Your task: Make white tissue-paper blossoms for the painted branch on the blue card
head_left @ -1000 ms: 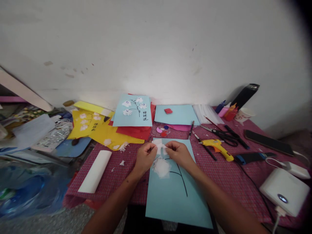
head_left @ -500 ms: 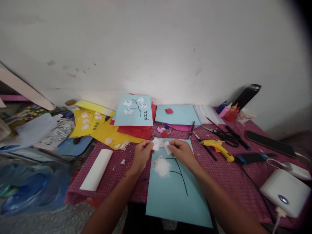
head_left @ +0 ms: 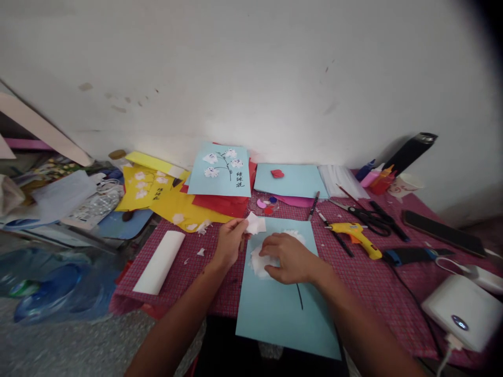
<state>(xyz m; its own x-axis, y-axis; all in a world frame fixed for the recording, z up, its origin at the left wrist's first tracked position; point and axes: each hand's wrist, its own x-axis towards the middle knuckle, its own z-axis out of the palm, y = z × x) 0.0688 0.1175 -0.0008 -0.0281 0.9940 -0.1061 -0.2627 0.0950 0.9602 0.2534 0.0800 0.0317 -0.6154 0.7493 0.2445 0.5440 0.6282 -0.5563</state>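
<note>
My left hand (head_left: 230, 242) pinches a small stack of white tissue paper squares (head_left: 256, 224) above the top left corner of a light blue sheet (head_left: 283, 330). My right hand (head_left: 293, 256) is over that sheet, its fingers curved and the thumb apart from them, with nothing visible between. Its fingertips are at a fluffy white paper flower (head_left: 259, 266), partly covering it. Behind the hand shows a second white flower (head_left: 294, 235). A drawn black stem (head_left: 299, 297) runs down from under the hand, which hides the upper part.
A folded white paper strip (head_left: 160, 263) lies on the left. Finished flower cards (head_left: 220, 183) lean at the back. To the right are a yellow glue gun (head_left: 357, 237), black scissors (head_left: 367, 217), pens, a black bottle (head_left: 411, 152) and a white power bank (head_left: 461, 312) with cables.
My right hand has moved down from beside the left hand to the lower white flower; the white piece it pinched no longer shows in its fingers. The left hand still holds the tissue squares.
</note>
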